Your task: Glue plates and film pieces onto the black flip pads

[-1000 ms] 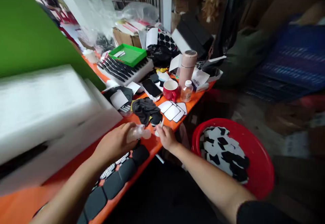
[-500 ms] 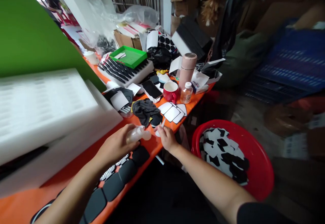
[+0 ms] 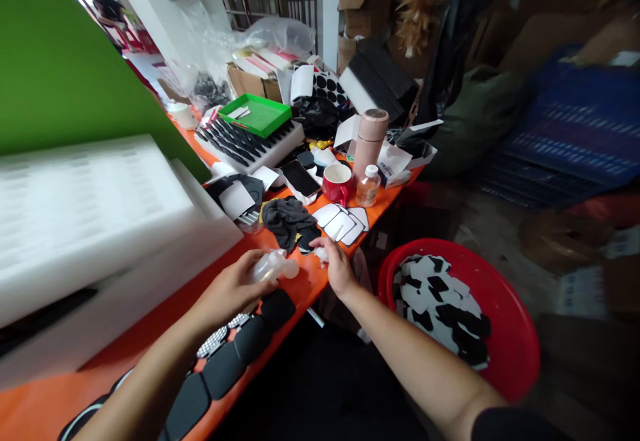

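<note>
Translucent plastic squeeze bottle [image 3: 275,266] sits gripped in the left hand [image 3: 233,289], over the orange table [image 3: 305,286]. Just beside it, the right hand [image 3: 339,268] pinches a small white piece [image 3: 323,255] — too small to identify. Beyond lie a dark cloth [image 3: 285,218] and a red mug [image 3: 337,184] — a red basin [image 3: 515,354] stands lower right.

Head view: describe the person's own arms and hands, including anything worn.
The left hand and right hand are bare: no gloves, and no ring or watch shows. Both forearms are uncovered. A black sleeve starts near the right elbow; no sleeve shows on the left arm.
</note>
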Motion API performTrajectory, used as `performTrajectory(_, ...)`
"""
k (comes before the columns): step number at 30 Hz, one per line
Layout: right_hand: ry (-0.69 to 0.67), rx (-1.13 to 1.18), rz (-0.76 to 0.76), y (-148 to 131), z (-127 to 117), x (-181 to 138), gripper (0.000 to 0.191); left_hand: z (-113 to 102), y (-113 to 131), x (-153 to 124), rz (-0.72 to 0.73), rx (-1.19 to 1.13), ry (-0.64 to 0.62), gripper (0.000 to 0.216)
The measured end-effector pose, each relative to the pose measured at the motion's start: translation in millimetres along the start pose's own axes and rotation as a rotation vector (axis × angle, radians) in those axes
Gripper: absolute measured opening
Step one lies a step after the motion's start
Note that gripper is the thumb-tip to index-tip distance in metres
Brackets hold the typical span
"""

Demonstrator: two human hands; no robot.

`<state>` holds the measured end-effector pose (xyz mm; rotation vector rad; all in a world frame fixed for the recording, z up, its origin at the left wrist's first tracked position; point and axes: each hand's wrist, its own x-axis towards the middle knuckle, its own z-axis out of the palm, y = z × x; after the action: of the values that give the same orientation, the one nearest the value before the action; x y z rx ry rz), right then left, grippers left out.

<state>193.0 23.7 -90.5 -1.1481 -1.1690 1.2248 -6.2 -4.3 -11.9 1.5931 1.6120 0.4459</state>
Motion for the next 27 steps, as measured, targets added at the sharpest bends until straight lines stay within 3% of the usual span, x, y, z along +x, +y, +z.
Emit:
performTrajectory(8, 0.045, 0.119, -0.013, -8.1, 7.6, -1.6, 0.046, 1.6, 14.2, -4.6, -0.055, -0.240, -0.021, 0.056)
performTrajectory(18, 0.032, 0.276, 0.008, -27.8, 21.1, -3.6, 0.047, 3.5, 13.0, -6.2, -0.091, -0.470, -0.096, 0.049)
performTrajectory(27, -0.221, 0.307, 0.032, -60.5, 46.6, -23.9, 0.051, 16.6, 25.5, -36.4, -0.059, -0.789, -0.228, 0.041)
